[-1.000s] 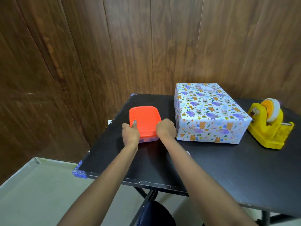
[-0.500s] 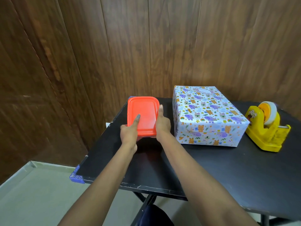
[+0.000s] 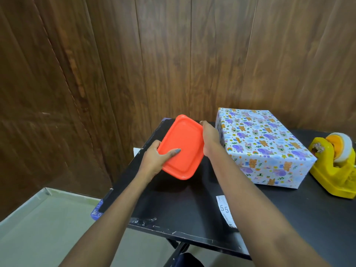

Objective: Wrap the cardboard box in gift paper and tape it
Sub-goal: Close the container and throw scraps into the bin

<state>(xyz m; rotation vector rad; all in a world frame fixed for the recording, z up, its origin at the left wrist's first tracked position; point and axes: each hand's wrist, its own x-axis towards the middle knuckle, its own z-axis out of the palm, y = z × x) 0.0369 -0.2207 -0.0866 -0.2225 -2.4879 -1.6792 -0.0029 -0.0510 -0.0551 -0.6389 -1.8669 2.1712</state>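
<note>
A person at a black tabletop [image 3: 183, 205] holds an orange lid [image 3: 183, 147] with both hands, raised off the surface and tilted, its far corner toward the wood-panelled wall [image 3: 173, 54]; whatever sits beneath the lid is hidden. The left grip [image 3: 156, 160] clasps the lid's near left edge, thumb laid flat across the top and fingers tucked out of sight below. The right grip [image 3: 211, 139] closes on the lid's long right edge, with the back of the hand close against the side of the gift-wrapped box [image 3: 265, 147]; whether they touch cannot be told. The box lies flat on the tabletop to the right of the lid, fully covered in white paper printed with purple elephants, orange bears and rainbows. Just beside its right end stands a yellow tape dispenser [image 3: 335, 170] carrying a roll of tape. A white paper slip [image 3: 224, 209] printed with the digits 55 lies on the tabletop near the front edge, partly covered by the right forearm.
</note>
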